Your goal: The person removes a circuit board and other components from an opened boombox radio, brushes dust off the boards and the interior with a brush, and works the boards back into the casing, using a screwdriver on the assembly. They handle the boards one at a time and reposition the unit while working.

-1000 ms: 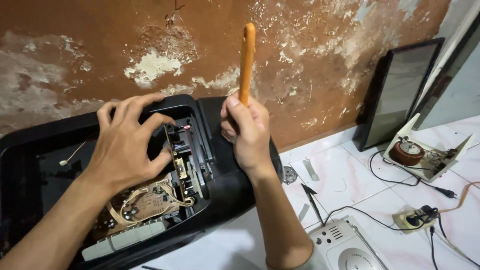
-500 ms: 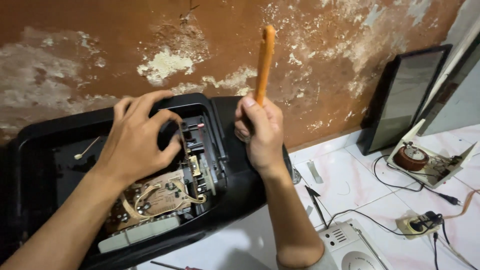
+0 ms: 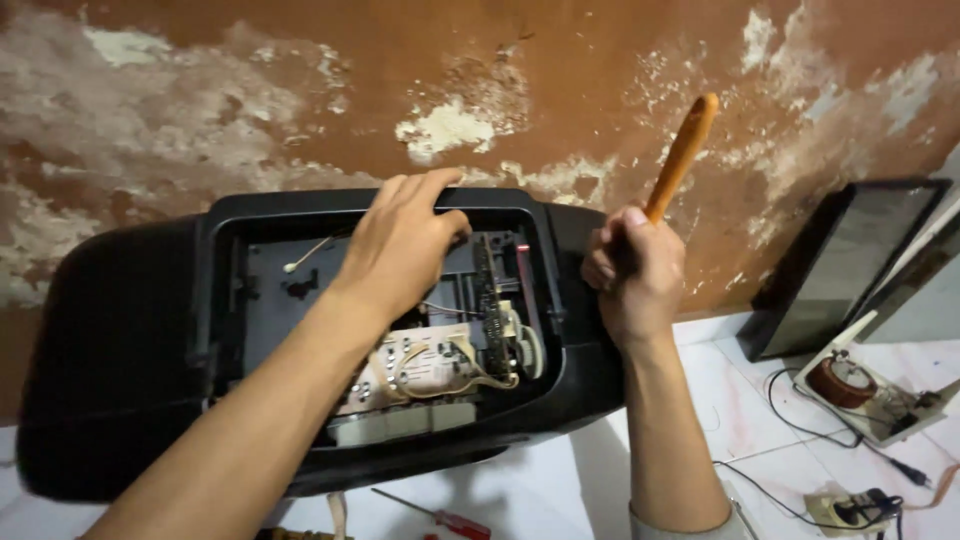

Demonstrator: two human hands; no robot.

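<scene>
A big black plastic casing (image 3: 130, 330) lies open on the white floor against a peeling brown wall. Inside it show a circuit board (image 3: 430, 365) with tan wires and an upright board (image 3: 492, 300). My left hand (image 3: 400, 245) reaches into the opening, fingers curled over the upper inner rim above the boards. My right hand (image 3: 630, 275) rests at the casing's right edge, closed around a tool with a long orange handle (image 3: 682, 150) that points up and to the right. The tool's working end is hidden behind that hand.
A red-handled screwdriver (image 3: 440, 518) lies on the floor below the casing. To the right, a dark flat panel (image 3: 850, 260) leans on the wall, with a coil on a small board (image 3: 845, 380), black cables (image 3: 790, 440) and a plug strip (image 3: 850, 508).
The view has shifted, so the casing and both hands sit further right. My left hand has slid up to the opening's upper rim. The orange handle now tilts more to the right.
</scene>
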